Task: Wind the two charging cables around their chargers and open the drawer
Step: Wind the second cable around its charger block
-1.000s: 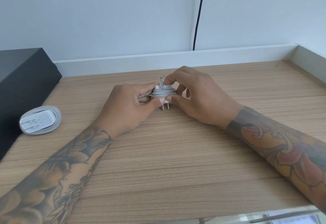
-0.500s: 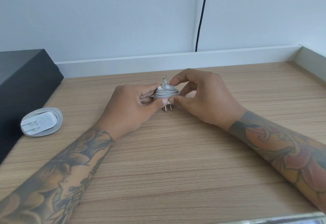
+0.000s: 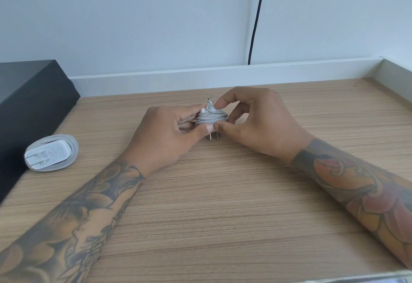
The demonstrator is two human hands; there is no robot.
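A white charger (image 3: 211, 118) with grey cable coiled tightly round it is held just above the wooden desk (image 3: 223, 193), its two metal prongs pointing toward me. My left hand (image 3: 165, 135) grips its left side with thumb and fingers. My right hand (image 3: 252, 122) pinches the cable end at the top of the coil, thumb under the bundle. A second white charger (image 3: 50, 154), its cable wound flat round it, lies on the desk at the far left. No drawer is in view.
A black box (image 3: 29, 104) stands at the left beside the wound charger. A low white rim (image 3: 223, 75) borders the desk at the back and right. A black cord (image 3: 256, 19) hangs down the wall.
Both hands stay on the charger; my right fingers have shifted slightly at the cable end on top. The view has moved a little.
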